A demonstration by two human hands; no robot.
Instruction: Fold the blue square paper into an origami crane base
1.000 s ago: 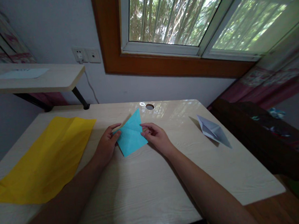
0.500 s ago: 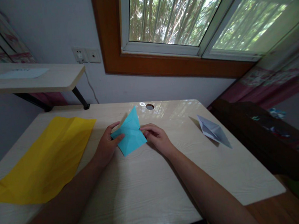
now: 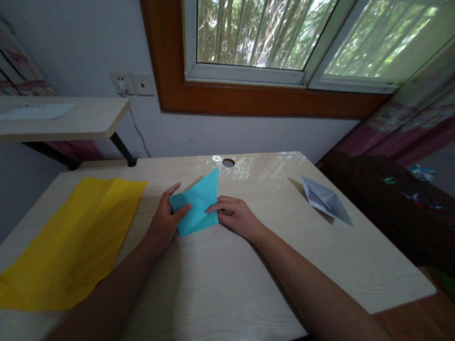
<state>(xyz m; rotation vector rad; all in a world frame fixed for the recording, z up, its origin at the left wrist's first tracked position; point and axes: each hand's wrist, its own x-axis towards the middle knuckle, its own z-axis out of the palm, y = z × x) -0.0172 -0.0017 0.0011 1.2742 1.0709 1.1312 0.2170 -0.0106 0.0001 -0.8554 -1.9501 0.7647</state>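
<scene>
"Pale desk (image 3: 228,281) below. Risks?"

"Over it, my left hand (image 3: 163,217) pinches the blue paper (image 3: 197,218) by its left side; my right hand (image 3: 239,217) touches the right edge, whether pinching I can't tell. Uneven pressure could skew a crease."

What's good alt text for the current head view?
A person's left hand grips a folded blue paper at a pale desk, while the right hand touches the paper's right side. A large yellow sheet lies to the left and a folded whitish paper to the right; a window is beyond the desk.
</scene>
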